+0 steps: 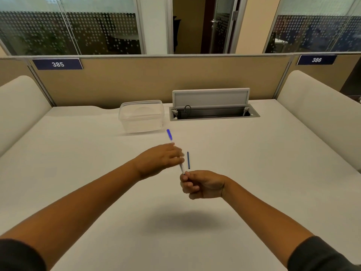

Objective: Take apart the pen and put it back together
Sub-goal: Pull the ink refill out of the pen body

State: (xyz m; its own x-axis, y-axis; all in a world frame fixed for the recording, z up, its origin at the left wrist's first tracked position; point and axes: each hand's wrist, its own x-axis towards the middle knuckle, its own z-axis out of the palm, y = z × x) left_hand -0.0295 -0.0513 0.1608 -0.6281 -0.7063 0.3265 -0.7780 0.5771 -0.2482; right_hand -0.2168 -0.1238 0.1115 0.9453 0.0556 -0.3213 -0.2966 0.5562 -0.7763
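The slim white plastic pen barrel with a blue end cap (176,153) is held in the air over the pale grey desk top (254,173), its long axis running from about five o'clock near the person up to eleven o'clock, blue cap at the far end; the left hand (158,159) is closed around the middle of the barrel, and the right hand (201,183) is curled shut with its fingertips (185,176) pinching the near end, though whether they grip the barrel itself or a small tip piece is too blurred to tell. The thin dark blue ink refill (188,160) lies apart on the desk, just past the right hand at its twelve o'clock and just right of the left hand's fingers, its long axis running nearly straight from six to twelve; the right hand looks the nearer of the two, so the refill would probably be picked up by it and turned slightly to line up with the barrel's slant. A clear plastic lidded box (141,116) sits at eleven o'clock beyond the pen. Readable writing: the blue partition plate reading "385" (58,64) at far left and the one reading "386" (316,60) at far right; no brand shows on the pen.
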